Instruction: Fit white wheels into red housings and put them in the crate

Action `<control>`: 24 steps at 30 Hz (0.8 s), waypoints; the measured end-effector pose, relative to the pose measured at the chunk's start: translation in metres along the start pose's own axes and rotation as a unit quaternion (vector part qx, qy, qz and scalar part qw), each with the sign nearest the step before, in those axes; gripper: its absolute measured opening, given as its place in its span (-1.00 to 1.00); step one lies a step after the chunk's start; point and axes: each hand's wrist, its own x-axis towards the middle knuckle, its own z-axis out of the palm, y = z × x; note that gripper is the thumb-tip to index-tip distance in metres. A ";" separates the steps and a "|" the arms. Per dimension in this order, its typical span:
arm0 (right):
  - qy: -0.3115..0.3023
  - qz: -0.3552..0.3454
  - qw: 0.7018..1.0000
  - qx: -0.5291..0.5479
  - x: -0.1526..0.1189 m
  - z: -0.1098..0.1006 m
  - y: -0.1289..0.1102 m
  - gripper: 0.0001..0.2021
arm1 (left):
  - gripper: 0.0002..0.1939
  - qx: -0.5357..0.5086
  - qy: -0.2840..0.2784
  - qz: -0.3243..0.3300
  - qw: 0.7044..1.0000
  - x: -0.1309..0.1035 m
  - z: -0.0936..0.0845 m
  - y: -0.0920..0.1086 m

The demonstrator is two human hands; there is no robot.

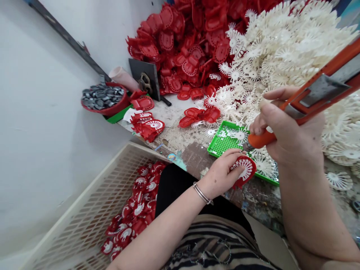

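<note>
Pinched in the left hand [218, 174] at its left side, a red piece [253, 164] with a white spoked insert, long axis toward about 1 o'clock. Just above, at 12 o'clock, the dark tip of an orange tool [263, 139], clamped in the right hand [292, 131] and slanting up toward 2. Just beyond, a green tray [225, 143]; toward 10, worn tabletop [173, 129]. Farther, heaped white discs [289, 52] at 1, red parts [194, 54] at 11.

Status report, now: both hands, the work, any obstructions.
Left hand gripping red piece, white insert seated. Right hand on orange tool, tip near left fingers. Green tray just beyond, partly hidden.
</note>
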 end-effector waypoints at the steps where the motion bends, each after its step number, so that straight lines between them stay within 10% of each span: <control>1: 0.000 0.001 1.000 -0.001 -0.001 0.001 -0.001 -0.84 | -0.71 -0.005 0.002 0.000 1.000 -0.001 0.000 0.000; 18: -0.011 -0.005 0.999 0.031 -0.012 0.009 -0.019 -0.87 | -0.72 -0.109 0.035 -0.082 0.990 -0.023 0.000 0.004; 24: -0.028 -0.007 0.998 0.050 -0.016 0.010 -0.027 -0.87 | -0.69 -0.385 0.130 -0.271 0.873 -0.029 0.003 0.008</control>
